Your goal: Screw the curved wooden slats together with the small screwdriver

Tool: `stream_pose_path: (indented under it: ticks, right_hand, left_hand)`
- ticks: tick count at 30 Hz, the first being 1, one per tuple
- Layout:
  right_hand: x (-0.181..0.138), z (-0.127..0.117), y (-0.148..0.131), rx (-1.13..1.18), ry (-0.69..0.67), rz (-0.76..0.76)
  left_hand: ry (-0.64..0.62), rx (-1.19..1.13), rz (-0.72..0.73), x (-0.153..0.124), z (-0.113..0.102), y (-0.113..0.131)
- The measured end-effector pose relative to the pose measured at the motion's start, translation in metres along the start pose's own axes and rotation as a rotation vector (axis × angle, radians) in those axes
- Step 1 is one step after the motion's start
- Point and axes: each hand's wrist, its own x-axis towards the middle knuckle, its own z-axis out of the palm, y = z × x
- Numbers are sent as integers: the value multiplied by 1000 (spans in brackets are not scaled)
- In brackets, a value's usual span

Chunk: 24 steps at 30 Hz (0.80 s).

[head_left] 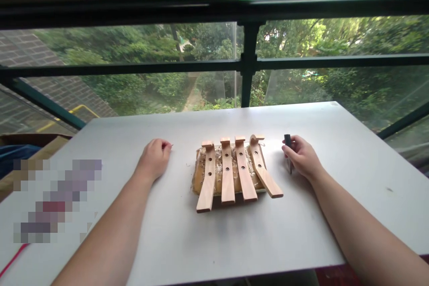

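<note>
Several pale wooden hook-shaped pieces [228,172] lie side by side on a brownish, plastic-wrapped block [199,170]. Dark-ringed holes show in each piece, and their flared ends hang over the near edge. To the left, my left hand [155,157] rests on the table, its fingers pinched together. A tiny tip shows at the fingertips, too small to name. On the other side, my right hand [303,154] is closed around a black-handled tool [287,140], which stands roughly upright. A thin shaft shows below the fingers. Neither hand touches the wooden pieces.
The white table [187,241] ends at a window with dark green bars [250,53]. On the left lies a blurred-out object [60,201] with a red cord [13,259]. A cardboard box [33,161] stands beyond the table's left edge.
</note>
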Motion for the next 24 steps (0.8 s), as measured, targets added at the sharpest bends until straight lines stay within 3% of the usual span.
stream_pose_path:
  ticks: [5,17,24]
  right_hand:
    - [3,1,5,-8,25,-3]
    - [16,2,22,11,174,2]
    - [11,4,28,-49,247,35]
  left_hand:
    - [87,-155,-17,-8,-8,17]
    - [107,-576,-58,-22,-13,30]
    - [82,-733,-5,-22,-5,34]
